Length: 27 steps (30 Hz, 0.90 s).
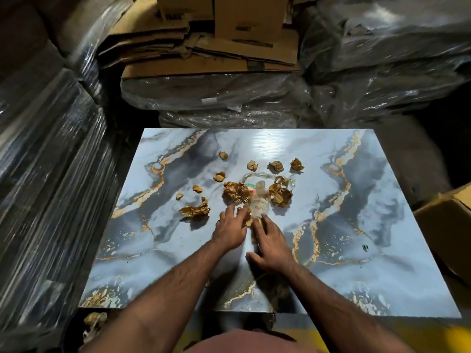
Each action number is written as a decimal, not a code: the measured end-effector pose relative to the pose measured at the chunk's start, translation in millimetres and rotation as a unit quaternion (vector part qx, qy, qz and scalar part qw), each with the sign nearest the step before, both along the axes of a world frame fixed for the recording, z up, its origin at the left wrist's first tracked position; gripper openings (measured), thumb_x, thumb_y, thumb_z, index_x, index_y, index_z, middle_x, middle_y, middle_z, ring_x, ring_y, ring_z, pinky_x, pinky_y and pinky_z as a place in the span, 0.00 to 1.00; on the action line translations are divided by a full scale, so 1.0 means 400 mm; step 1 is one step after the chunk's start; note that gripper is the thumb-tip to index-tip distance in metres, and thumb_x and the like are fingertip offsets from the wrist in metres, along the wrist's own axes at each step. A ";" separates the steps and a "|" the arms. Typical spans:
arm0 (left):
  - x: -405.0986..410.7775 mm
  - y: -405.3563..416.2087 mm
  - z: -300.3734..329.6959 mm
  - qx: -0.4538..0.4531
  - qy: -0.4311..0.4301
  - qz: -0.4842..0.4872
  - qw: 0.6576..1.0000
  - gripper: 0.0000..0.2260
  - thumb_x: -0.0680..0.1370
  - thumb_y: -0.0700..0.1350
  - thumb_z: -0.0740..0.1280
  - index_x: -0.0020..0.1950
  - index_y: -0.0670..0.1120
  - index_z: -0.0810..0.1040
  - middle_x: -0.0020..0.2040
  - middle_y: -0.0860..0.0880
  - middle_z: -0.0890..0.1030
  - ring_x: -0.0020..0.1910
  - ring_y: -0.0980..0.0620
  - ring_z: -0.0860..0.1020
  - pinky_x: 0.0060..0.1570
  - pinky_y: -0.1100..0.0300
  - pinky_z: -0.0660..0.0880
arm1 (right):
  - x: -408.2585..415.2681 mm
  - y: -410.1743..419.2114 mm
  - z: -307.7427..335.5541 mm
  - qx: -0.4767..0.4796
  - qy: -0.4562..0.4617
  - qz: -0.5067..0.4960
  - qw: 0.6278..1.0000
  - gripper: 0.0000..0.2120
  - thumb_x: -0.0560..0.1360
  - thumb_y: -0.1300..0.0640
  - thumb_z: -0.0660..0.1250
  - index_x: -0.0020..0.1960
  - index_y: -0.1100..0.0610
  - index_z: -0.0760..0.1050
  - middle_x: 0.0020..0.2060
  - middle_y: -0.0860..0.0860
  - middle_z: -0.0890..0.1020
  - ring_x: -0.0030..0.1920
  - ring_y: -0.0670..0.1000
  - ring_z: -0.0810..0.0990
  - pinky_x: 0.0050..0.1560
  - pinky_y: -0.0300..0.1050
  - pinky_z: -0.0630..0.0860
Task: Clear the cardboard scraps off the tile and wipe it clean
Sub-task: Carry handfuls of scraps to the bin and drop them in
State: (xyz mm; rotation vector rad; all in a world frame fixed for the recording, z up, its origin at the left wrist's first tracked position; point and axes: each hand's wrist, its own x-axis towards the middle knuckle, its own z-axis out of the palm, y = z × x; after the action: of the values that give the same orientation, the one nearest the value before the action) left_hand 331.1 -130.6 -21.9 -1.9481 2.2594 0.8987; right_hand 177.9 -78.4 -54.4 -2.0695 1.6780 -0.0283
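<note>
A large glossy tile point(331, 276) with blue-grey marbling and gold veins lies flat in front of me. Several crumpled brown cardboard scraps point(235, 191) are scattered over its middle, mixed with a piece of clear plastic film point(258, 202). My left hand point(230, 230) reaches to the near edge of the pile, its fingers curled round a small scrap and the film. My right hand point(270, 244) lies beside it, fingers spread flat over a scrap on the tile. A larger scrap point(195, 210) sits to the left of my hands.
Plastic-wrapped stacks point(51, 174) rise on the left and at the back right. Flattened cardboard boxes point(204, 52) are piled behind the tile. An open carton point(446, 225) stands at the right edge. A crumpled scrap point(94, 321) lies on the floor by the tile's near left corner.
</note>
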 end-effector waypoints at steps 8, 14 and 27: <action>0.025 0.019 -0.013 -0.007 0.057 -0.053 0.997 0.15 0.77 0.46 0.60 0.64 0.47 0.72 0.64 0.44 0.69 0.63 0.42 0.68 0.62 0.47 0.70 | 0.044 -0.004 0.010 -0.011 -0.025 -0.024 0.999 0.50 0.72 0.33 0.63 0.80 0.47 0.37 0.79 0.57 0.40 0.78 0.61 0.47 0.75 0.63 0.49; 0.081 0.102 -0.060 -0.019 0.156 -0.047 0.986 0.20 0.73 0.49 0.56 0.64 0.51 0.73 0.62 0.50 0.77 0.62 0.49 0.72 0.62 0.47 0.70 | 0.088 0.047 -0.014 -0.027 -0.021 -0.026 0.999 0.44 0.72 0.42 0.63 0.81 0.51 0.45 0.79 0.56 0.52 0.79 0.58 0.49 0.76 0.61 0.43; 0.185 0.288 -0.106 -0.048 0.130 0.084 0.987 0.31 0.78 0.60 0.41 0.81 0.51 0.48 0.80 0.48 0.38 0.77 0.55 0.34 0.74 0.55 0.31 | 0.126 0.252 -0.060 -0.098 -0.060 -0.131 0.985 0.59 0.65 0.19 0.57 0.80 0.53 0.38 0.78 0.57 0.35 0.79 0.59 0.38 0.74 0.60 0.41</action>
State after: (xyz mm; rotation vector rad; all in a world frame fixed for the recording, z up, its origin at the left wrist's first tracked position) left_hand 405.2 -15.3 -64.1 -2.2080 2.3394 1.1440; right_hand 228.1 22.5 -78.2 -1.9226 1.9261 -0.4106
